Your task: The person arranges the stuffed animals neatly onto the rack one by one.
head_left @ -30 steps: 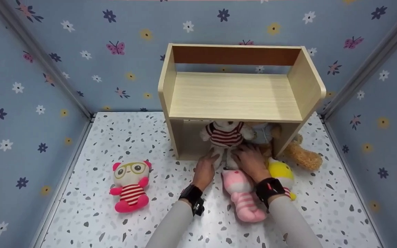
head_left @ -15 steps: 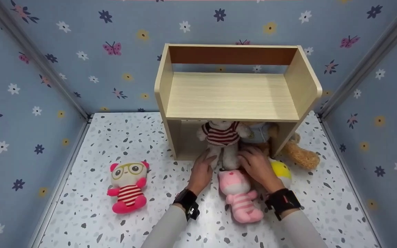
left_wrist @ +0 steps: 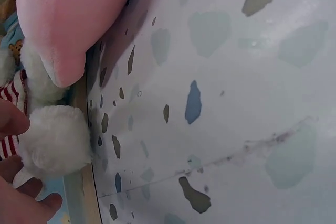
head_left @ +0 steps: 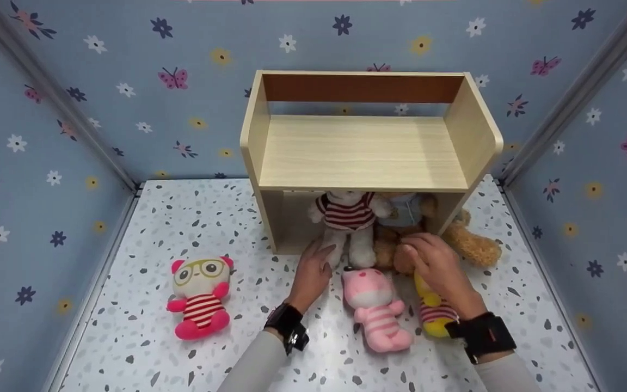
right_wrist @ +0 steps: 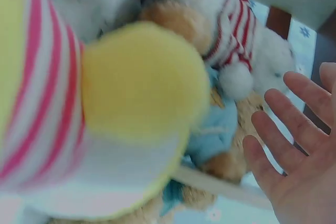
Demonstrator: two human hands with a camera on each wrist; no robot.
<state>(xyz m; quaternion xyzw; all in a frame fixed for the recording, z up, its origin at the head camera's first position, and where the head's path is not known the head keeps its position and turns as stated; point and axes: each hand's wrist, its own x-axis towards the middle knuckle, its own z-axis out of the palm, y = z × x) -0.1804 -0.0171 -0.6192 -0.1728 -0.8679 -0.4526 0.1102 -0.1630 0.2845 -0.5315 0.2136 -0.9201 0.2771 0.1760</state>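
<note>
A white teddy bear in a red-and-white striped shirt sits in the lower compartment of the wooden shelf, legs reaching over its front edge. My left hand touches the bear's leg on the left; the left wrist view shows its fingers beside a white furry foot. Beside that bear sits a brown bear in a light blue top, its head hidden under the shelf board. My right hand is above its legs and partly covers a yellow plush toy. Spread fingers hold nothing.
A pink striped plush toy lies on the speckled surface between my arms. Farther left lies a panda toy with pink limbs and glasses. Light brown fur shows behind the shelf's right side. Flowered panels enclose the area.
My right hand has moved right, away from the white bear's legs, uncovering the brown bear's legs. The left hand stays by the white bear's leg. The whole head view has shifted slightly left.
</note>
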